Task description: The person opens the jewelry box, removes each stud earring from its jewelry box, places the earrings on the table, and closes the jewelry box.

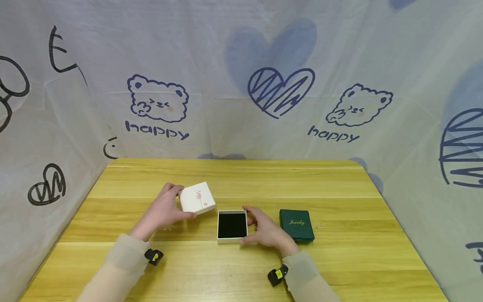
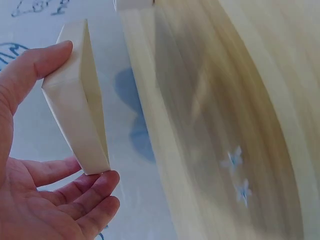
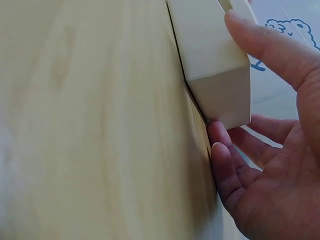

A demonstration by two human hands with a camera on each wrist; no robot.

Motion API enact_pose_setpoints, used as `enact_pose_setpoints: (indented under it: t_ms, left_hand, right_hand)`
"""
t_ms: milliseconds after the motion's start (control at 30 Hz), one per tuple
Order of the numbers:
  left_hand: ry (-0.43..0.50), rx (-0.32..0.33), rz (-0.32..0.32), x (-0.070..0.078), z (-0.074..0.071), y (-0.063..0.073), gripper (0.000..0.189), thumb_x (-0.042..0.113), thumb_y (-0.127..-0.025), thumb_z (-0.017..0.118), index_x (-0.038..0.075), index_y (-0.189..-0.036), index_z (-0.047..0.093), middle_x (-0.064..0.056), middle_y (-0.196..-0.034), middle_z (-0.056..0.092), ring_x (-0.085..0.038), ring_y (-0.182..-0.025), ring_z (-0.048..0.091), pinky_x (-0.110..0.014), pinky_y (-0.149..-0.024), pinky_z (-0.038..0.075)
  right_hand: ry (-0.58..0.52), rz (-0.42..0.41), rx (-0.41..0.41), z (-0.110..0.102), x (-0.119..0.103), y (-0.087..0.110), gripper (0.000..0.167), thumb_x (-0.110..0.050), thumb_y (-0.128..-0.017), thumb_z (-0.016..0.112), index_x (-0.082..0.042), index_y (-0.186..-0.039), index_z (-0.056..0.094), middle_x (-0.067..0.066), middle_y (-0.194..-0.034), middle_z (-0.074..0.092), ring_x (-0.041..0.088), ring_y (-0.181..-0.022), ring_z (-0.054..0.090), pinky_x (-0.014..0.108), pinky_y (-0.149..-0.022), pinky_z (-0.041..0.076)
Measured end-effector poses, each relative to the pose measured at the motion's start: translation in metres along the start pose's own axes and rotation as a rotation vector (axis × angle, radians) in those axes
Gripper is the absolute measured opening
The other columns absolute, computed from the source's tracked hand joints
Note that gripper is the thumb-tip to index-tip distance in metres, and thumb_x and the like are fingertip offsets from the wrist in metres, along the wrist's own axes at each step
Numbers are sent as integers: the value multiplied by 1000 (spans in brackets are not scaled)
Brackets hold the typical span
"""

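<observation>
My left hand (image 1: pixel 164 210) holds a white square box lid (image 1: pixel 197 198) with a pink flower print by its opposite edges, raised above the table. Seen from the left wrist, the lid's hollow underside (image 2: pixel 95 107) faces the table, with the thumb on one side and fingers on the other. My right hand (image 1: pixel 266 230) grips the right side of the white box base (image 1: pixel 232 240), which rests on the table. A black pad (image 1: pixel 232 225) fills the base. From the right wrist, the base's plain outer wall (image 3: pixel 220 95) shows between thumb and fingers.
A dark green box (image 1: pixel 296 225) marked "Jewelry" sits right of my right hand. Two small silvery star-shaped pieces (image 2: pixel 243 192) lie on the wooden table (image 1: pixel 234 277) near my left hand. Other tiny pale pieces (image 1: pixel 319 227) lie beside the green box. A printed white cloth (image 1: pixel 222 138) hangs behind.
</observation>
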State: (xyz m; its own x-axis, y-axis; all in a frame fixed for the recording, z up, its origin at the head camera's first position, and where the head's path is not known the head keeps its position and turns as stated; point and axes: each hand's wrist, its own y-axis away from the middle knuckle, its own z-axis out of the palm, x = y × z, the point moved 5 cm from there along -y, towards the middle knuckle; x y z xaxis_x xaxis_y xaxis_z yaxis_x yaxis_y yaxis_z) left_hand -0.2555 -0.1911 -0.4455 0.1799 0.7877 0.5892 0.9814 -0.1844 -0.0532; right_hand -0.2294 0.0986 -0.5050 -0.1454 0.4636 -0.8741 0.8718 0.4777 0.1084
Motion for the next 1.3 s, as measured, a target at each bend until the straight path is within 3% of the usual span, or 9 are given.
enact_pose_setpoints:
  t_ms: [300,500,700,900,1300]
  left_hand:
    - [-3,-18,104,27,20,7,92,32,-62,92,-9,-133,51,-17,-122,49,-29,-100,53,-50,-89,49]
    - [10,-34,142,42,33,11,91,32,-61,93,-6,-133,52,-13,-121,49,-26,-98,52,-45,-86,50]
    - [30,-43,171,50,44,13,93,33,-60,94,-4,-134,52,-10,-120,50,-24,-100,54,-44,-86,50]
    - [39,-67,206,59,50,16,94,33,-61,94,-4,-136,50,-10,-121,50,-25,-103,55,-45,-89,49]
    - [60,-121,251,63,59,21,95,34,-64,93,-1,-140,48,-11,-131,46,-27,-109,54,-42,-89,49]
  right_hand:
    - [-13,28,12,-2,-3,3,94,-28,-77,85,-9,-152,32,12,-135,47,26,-107,50,43,-89,42]
    - [-6,29,35,-5,-10,5,97,-28,-76,86,-12,-153,30,10,-147,40,30,-120,48,50,-98,40]
    - [66,-40,96,-9,-21,6,97,-27,-76,87,-13,-153,30,7,-151,38,31,-137,36,52,-109,31]
    - [113,-97,109,-10,-27,6,97,-25,-75,87,-13,-153,31,7,-151,38,29,-137,36,50,-109,31]
    - [139,-136,90,-11,-31,10,94,-24,-76,87,-10,-152,33,6,-150,40,28,-137,37,51,-108,32]
